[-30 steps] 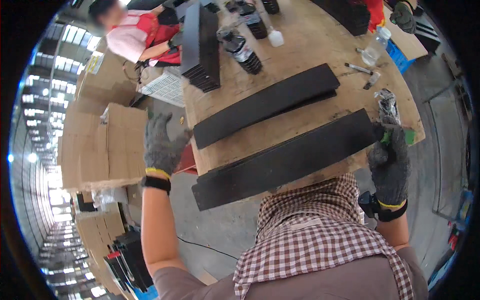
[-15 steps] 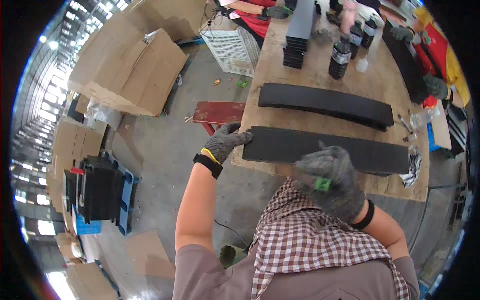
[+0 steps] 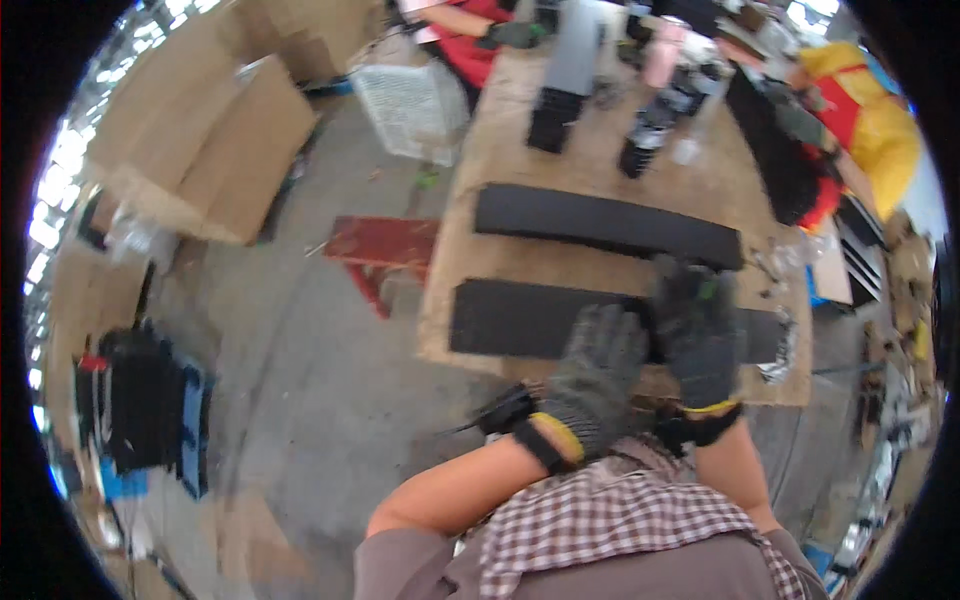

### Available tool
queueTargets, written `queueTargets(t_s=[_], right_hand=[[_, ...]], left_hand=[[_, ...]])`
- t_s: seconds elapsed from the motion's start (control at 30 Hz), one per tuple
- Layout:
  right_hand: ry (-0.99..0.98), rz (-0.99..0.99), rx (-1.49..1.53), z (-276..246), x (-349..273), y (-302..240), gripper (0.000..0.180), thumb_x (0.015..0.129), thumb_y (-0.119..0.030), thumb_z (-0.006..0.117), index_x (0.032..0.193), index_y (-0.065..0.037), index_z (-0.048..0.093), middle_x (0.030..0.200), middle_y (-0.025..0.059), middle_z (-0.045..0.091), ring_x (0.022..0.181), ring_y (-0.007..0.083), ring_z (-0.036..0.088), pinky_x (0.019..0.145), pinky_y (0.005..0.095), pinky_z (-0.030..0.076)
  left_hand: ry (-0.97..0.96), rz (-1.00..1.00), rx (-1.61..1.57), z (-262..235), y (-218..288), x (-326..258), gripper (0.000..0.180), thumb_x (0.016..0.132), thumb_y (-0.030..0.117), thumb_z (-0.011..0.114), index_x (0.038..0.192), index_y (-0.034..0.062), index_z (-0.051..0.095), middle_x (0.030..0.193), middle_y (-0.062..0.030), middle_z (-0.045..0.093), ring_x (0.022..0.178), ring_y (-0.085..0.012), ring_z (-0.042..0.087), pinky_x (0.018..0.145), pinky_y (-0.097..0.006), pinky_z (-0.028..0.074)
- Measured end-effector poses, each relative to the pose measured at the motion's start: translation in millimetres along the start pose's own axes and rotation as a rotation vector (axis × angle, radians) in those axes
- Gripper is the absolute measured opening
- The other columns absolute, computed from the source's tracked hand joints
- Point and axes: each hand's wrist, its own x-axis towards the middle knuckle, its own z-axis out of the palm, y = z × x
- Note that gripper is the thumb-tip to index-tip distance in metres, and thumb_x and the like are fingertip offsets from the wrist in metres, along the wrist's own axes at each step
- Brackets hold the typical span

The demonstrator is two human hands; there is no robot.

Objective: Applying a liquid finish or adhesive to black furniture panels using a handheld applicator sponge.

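A long black flat board lies across the near part of the table, partly covered by both hands. My left hand, in a grey glove with a yellow cuff, is over its near edge with the fingers stretched out. Beside it my right hand, gloved alike and blurred by motion, reaches over the board with fingers extended toward the far side. Nothing shows held in either hand. Farther back lies a second stack of black boards, parallel to the first. A dark object shows by my left wrist, its kind unclear.
A wooden table carries another stack of black strips and dark bottles. Co-workers' gloved hands are at the far side. A red stool stands left; cardboard boxes and a white crate stand beyond it.
My left hand has left the board's left end and come right, near my right hand. My right hand has moved farther over the board. The whole view has shifted.
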Motion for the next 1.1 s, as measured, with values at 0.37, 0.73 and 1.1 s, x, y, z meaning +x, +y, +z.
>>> queueTargets(t_s=[0.37, 0.73, 1.1], right_hand=[[0.482, -0.690, -0.411, -101.7, -22.1, -110.3, 0.027, 0.104, -0.027, 0.066, 0.124, -0.009, 0.067, 0.119, 0.0044, 0.070, 0.101, 0.0159, 0.068, 0.089, 0.0293, 0.057], [0.065, -0.343, -0.007, -27.5, -1.0, -95.8, 0.047, 0.111, -0.038, 0.048, 0.123, 0.002, 0.067, 0.136, 0.0231, 0.066, 0.131, 0.0394, 0.060, 0.120, 0.0541, 0.041], [0.144, -0.313, -0.188, -66.6, -1.9, -80.4, 0.038, 0.111, -0.028, 0.051, 0.118, 0.006, 0.068, 0.128, 0.0219, 0.069, 0.129, 0.0386, 0.061, 0.113, 0.0519, 0.051]], left_hand=[[-0.109, 0.057, 0.233, -18.6, -24.7, -12.2, 0.111, 0.078, 0.065, 0.075, 0.153, -0.0075, 0.039, 0.162, -0.0307, 0.033, 0.154, -0.0484, 0.024, 0.127, -0.064, 0.012], [-0.239, 0.175, 0.062, 36.4, 58.9, 70.8, 0.106, 0.078, 0.060, 0.074, 0.155, -0.0024, 0.040, 0.165, -0.0269, 0.031, 0.156, -0.0459, 0.019, 0.129, -0.060, 0.007], [-0.044, -0.322, 0.167, -55.8, -80.2, -45.4, 0.116, 0.079, 0.073, 0.070, 0.161, -0.0002, 0.031, 0.168, -0.0268, 0.024, 0.157, -0.0456, 0.018, 0.128, -0.058, 0.008]])
